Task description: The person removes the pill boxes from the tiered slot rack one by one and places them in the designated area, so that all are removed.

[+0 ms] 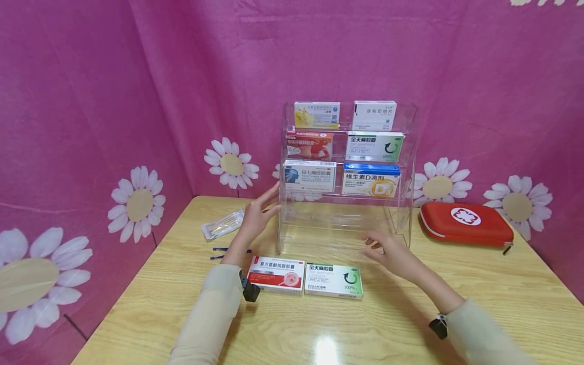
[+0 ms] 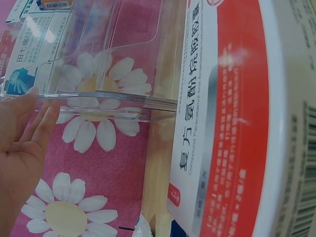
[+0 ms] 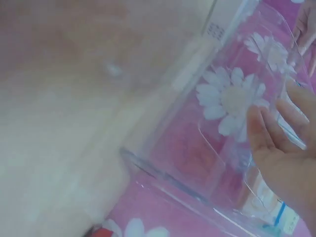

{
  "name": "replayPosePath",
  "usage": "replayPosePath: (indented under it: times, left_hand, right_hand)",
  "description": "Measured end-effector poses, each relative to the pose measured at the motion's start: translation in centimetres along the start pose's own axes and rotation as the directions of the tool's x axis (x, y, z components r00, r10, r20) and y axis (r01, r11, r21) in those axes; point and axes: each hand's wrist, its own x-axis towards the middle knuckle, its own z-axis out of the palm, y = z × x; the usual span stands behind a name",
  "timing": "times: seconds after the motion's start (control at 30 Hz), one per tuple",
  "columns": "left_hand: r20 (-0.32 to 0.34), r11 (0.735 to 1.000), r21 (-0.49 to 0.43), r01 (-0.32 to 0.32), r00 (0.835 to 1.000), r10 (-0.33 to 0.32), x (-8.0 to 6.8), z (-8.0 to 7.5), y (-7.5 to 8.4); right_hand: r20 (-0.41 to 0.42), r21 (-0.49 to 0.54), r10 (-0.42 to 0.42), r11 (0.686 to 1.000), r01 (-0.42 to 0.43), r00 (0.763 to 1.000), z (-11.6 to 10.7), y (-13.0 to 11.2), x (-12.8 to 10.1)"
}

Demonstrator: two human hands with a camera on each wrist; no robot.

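Judging from how the boxes lie, the stocking of the rack (image 1: 349, 172) looks mostly done: its three upper tiers each hold two boxes, while the bottom tier (image 1: 339, 223) holds nothing and two boxes lie on the table (image 1: 479, 309) just in front of the rack.

On the rack's top tier stand a yellow box (image 1: 317, 114) on the left and a white box (image 1: 374, 115) on the right. One tier down are a red-orange box (image 1: 309, 144) and a green-white box (image 1: 374, 146). Below those are a blue-white box (image 1: 309, 176) and a blue-yellow box (image 1: 370, 180).

In front of the rack's left half lies the red box (image 1: 276, 274), touching the green box (image 1: 333, 280) to its right. Neither is held.

The left hand (image 1: 256, 215) is at the rack's left wall, fingers straight and spread, fingertips touching or nearly touching the clear edge; the left wrist view shows the same open palm (image 2: 19, 143) beside the plastic. The right hand (image 1: 391, 252) hovers at the rack's front right corner, fingers relaxed and loosely extended, gripping nothing; whether it touches the rack I cannot tell.

Left of the rack lies a clear packet (image 1: 222, 224), with two thin dark-blue items (image 1: 224, 253) nearer the person. Right of the rack sits a red first-aid case (image 1: 465, 224), zipped closed, so its contents are hidden.
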Motion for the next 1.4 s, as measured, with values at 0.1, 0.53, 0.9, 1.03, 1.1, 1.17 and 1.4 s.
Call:
replayPosePath:
  times: [0.1,0.53,0.9,1.03,1.1,1.17,1.4]
  left_hand:
    - [-0.002,1.0,-0.001,0.0,1.0,0.0,0.0,0.0,0.0]
    - [-0.007,0.999,0.039,-0.004,1.0,0.004,-0.2,0.0,0.2]
    - [-0.014,0.999,0.036,-0.006,1.0,0.006,-0.2,0.0,0.3]
    - [-0.02,1.0,0.016,-0.026,0.999,0.027,-0.1,0.0,0.1]
    - [-0.02,1.0,0.011,-0.026,0.999,0.026,-0.1,0.0,0.0]
    - [-0.018,1.0,0.001,-0.029,0.999,0.029,-0.1,-0.1,-0.1]
    - [0.0,1.0,0.001,-0.022,1.0,0.022,-0.2,-0.1,0.3]
  right_hand:
    - [-0.103,-0.052,-0.036,0.998,0.031,0.994,-0.8,0.0,0.5]
    - [-0.468,-0.226,-0.18,0.971,0.08,0.866,-4.5,0.4,3.1]
    - [-0.524,-0.223,-0.102,0.975,-0.02,0.846,-7.6,1.3,5.8]
    - [-0.498,-0.245,-0.093,0.969,-0.036,0.862,-8.1,1.7,6.8]
    - [-0.48,-0.254,-0.085,0.966,-0.046,0.873,-8.2,1.8,7.2]
    - [-0.458,-0.261,-0.064,0.963,-0.065,0.887,-8.3,1.8,7.5]
    - [-0.403,-0.339,-0.068,0.937,-0.08,0.913,-8.3,2.1,8.2]
